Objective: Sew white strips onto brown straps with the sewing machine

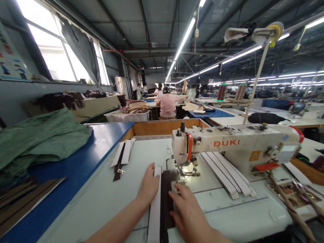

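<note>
My left hand (149, 185) is closed at the left edge of a long white strip (155, 216), its thumb lying on the strip's top. Right alongside runs a dark brown strip (167, 199), flat on the pale sewing table. My right hand (188, 209) has its fingers apart, and the fingertips touch the dark strip's right edge and the table beside it. Just beyond that hand is the lit presser foot (188, 172) of a white sewing machine (217, 141) marked DUKI. Parts of both strips are hidden under my hands.
Several white strips (222, 173) lie under the machine arm. At left is a small stack of white strips (126, 152) with a dark piece and metal fitting (120, 171). Green cloth (45, 138) covers part of the blue table (106, 135). A tool tray (291, 194) sits right; a seated person (167, 103) is ahead.
</note>
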`<state>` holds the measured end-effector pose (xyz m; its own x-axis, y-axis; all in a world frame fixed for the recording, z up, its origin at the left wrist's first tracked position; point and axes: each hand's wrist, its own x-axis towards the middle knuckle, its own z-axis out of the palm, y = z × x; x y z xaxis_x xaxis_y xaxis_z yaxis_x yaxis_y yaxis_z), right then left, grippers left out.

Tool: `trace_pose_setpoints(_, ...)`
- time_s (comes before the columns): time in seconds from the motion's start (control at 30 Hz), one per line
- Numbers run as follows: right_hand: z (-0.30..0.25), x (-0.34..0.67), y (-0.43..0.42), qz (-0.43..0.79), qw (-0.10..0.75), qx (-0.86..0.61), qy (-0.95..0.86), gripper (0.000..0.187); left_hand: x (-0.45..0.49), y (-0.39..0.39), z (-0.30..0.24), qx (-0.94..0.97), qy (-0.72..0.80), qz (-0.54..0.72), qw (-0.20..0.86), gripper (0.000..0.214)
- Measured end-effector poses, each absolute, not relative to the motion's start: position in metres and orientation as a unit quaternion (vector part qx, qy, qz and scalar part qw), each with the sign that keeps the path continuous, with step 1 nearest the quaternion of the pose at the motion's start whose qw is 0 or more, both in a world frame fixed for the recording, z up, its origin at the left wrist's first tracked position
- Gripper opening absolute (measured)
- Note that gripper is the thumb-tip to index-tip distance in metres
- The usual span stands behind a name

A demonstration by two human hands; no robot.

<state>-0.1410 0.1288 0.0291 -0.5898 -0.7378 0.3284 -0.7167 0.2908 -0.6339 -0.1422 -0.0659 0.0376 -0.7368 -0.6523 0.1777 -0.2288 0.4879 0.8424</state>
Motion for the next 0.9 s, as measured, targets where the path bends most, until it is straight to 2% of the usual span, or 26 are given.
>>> trace_pose_setpoints(0.1,0.023,-0.139,0.134,-0.309,0.000,-0.515,0.800,0.039,-0.138,-0.066,0.041,0.212,-0.865,-0.361,0.277,0.033)
trace_pose_setpoints(0.23,0.017,-0.137,0.132,-0.297,-0.011,-0.522,0.799,0.034,-0.116,-0.068,0.035,0.065,-0.915,-0.299,0.264,0.033)
trace_pose_setpoints(0.3,0.019,-0.138,0.131,-0.290,-0.023,-0.532,0.795,0.033,-0.104,-0.072,0.023,-0.075,-0.958,-0.146,0.235,0.040)
trace_pose_setpoints(0.4,0.032,-0.148,0.141,-0.273,-0.049,-0.533,0.799,0.029,-0.094,-0.080,0.007,-0.137,-0.963,-0.035,0.231,0.047)
trace_pose_setpoints(0.57,0.077,-0.197,0.197,-0.183,-0.099,-0.390,0.897,0.029,-0.096,-0.085,0.000,-0.131,-0.957,-0.019,0.257,0.047)
trace_pose_setpoints(0.67,0.095,-0.226,0.237,-0.137,-0.103,-0.305,0.937,0.023,-0.103,-0.079,0.002,-0.126,-0.961,-0.030,0.244,0.047)
trace_pose_setpoints(0.9,0.096,-0.243,0.271,-0.056,-0.084,-0.216,0.971,0.018,-0.124,-0.059,0.003,-0.095,-0.970,-0.076,0.212,0.051)
